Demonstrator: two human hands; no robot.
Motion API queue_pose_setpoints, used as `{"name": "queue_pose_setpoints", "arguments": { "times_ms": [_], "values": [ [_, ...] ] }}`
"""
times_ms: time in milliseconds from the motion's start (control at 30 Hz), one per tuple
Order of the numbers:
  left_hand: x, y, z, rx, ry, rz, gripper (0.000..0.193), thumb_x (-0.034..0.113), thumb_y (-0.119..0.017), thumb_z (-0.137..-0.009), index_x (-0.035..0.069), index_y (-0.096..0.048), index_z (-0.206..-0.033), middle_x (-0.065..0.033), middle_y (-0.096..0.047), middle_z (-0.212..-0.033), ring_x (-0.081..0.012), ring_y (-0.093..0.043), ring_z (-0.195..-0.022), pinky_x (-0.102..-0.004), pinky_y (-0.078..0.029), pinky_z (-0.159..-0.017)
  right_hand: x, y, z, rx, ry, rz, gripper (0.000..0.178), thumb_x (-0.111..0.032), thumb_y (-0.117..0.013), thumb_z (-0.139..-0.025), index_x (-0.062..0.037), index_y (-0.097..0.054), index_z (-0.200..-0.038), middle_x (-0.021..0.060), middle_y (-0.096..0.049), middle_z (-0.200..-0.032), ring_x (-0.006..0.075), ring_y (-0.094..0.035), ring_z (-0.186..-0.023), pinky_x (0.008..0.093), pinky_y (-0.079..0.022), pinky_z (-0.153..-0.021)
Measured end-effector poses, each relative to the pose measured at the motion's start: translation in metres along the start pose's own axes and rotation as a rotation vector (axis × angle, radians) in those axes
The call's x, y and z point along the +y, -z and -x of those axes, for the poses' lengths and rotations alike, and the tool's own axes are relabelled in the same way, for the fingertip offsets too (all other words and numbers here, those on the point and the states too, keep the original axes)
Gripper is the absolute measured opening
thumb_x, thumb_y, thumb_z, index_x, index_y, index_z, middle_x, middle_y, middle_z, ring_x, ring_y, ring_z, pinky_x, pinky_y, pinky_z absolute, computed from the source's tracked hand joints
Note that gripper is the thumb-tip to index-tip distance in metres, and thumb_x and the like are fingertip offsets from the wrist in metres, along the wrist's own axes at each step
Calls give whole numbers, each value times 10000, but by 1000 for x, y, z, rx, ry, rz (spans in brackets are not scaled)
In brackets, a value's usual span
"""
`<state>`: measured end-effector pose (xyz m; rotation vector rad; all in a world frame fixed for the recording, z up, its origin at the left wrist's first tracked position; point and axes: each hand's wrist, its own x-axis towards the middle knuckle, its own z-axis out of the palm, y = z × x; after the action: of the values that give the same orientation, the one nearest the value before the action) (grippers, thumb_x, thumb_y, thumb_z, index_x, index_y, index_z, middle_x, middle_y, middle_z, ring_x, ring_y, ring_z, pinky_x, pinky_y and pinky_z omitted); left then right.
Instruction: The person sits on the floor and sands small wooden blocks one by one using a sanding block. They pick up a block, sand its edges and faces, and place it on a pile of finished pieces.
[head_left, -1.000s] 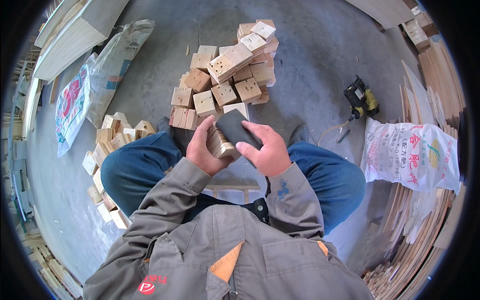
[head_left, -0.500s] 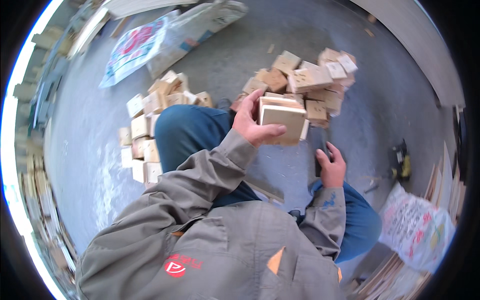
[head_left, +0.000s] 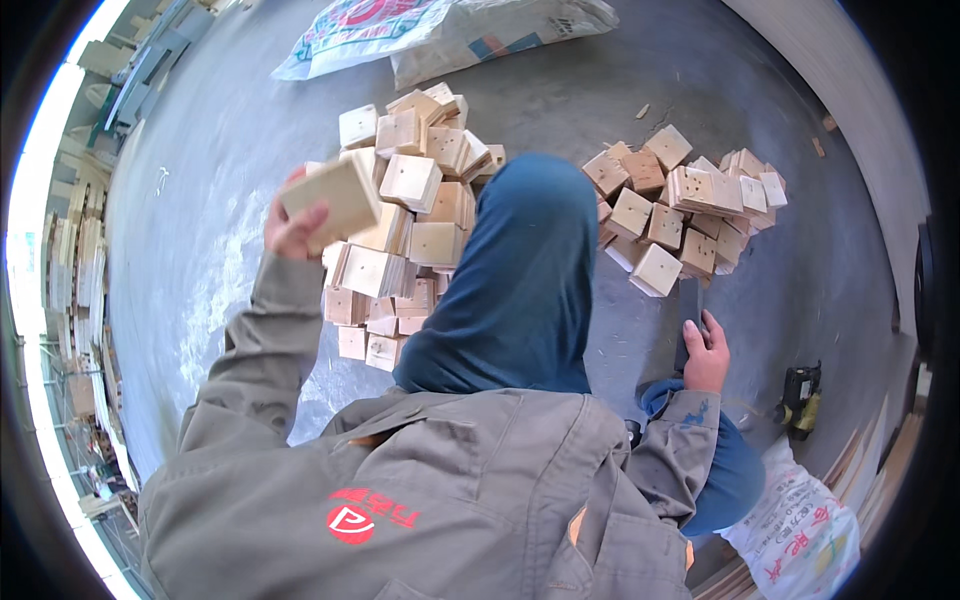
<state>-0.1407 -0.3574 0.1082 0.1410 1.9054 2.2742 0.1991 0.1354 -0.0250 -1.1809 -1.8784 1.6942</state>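
Note:
My left hand (head_left: 290, 222) is closed around a square wooden block (head_left: 335, 203), a stack of thin pale boards, raised beside the left pile of wooden blocks (head_left: 408, 182). That pile lies on the floor left of my raised knee. At the right, my right hand (head_left: 706, 362) is closed on a long, dark flat bar (head_left: 690, 312); its exact kind I cannot make out. The bar's far end reaches towards the second pile of wooden blocks (head_left: 664, 232), many with small dark holes or marks.
A green-and-black power tool (head_left: 799, 400) lies on the floor at the right. Below it are a white printed sack (head_left: 800, 520) and thin wood strips. Another printed sack (head_left: 440, 45) lies at the far side. Stacked boards (head_left: 75, 270) line the left edge.
My left hand has carried the wooden block leftward, from near the right pile to the left pile. My view has shifted left. The right hand stays at the dark bar.

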Motion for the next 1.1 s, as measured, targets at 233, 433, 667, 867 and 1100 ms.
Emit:
{"name": "queue_pose_setpoints", "arguments": {
  "times_ms": [233, 433, 667, 867, 1100],
  "values": [
    [-159, 159, 147, 206, 458, -185, 841, 45, -896, -709, -40, -480, -1435, -151, -662, -1255, -248, -677, -1111, -410, -587, -942, 13, 3, 10, -25, -56, 143, 547, -116, -744, -938, 63, -550, -1417, 147, -720, -1130, 166, -679, -981, 290, -535, -901],
    [-261, 195, 234, 364, 740, -170, 711, 71, -910, -703, -81, -577, -1313, -150, -708, -1141, -247, -717, -988, -384, -601, -876, 21, -3, 12, -83, -84, 158, 541, -118, -751, -933, 59, -560, -1408, 154, -729, -1117, 173, -695, -962, 288, -550, -871],
    [-292, 214, 245, 588, 878, -67, 576, 96, -878, -751, -82, -634, -1242, -159, -736, -1089, -268, -735, -932, -400, -593, -864, 32, -6, 12, -118, -110, 210, 555, -137, -763, -928, 53, -562, -1409, 157, -732, -1112, 172, -698, -949, 287, -552, -864],
    [-262, 188, 219, 553, 1063, -194, 584, 93, -923, -716, -75, -663, -1212, -140, -739, -1088, -239, -734, -927, -370, -591, -861, 45, -6, 6, -175, -135, 259, 587, -177, -791, -913, 46, -565, -1407, 155, -732, -1117, 170, -697, -945, 290, -551, -856],
    [-371, 208, 249, 78, 877, -546, 946, 203, -1012, -542, -65, -566, -1331, -171, -698, -1230, -263, -678, -1124, -385, -541, -1000, 47, -14, 15, -206, -199, 276, 591, -185, -789, -914, 34, -560, -1413, 161, -727, -1146, 180, -696, -974, 303, -551, -868]
  ]
}}
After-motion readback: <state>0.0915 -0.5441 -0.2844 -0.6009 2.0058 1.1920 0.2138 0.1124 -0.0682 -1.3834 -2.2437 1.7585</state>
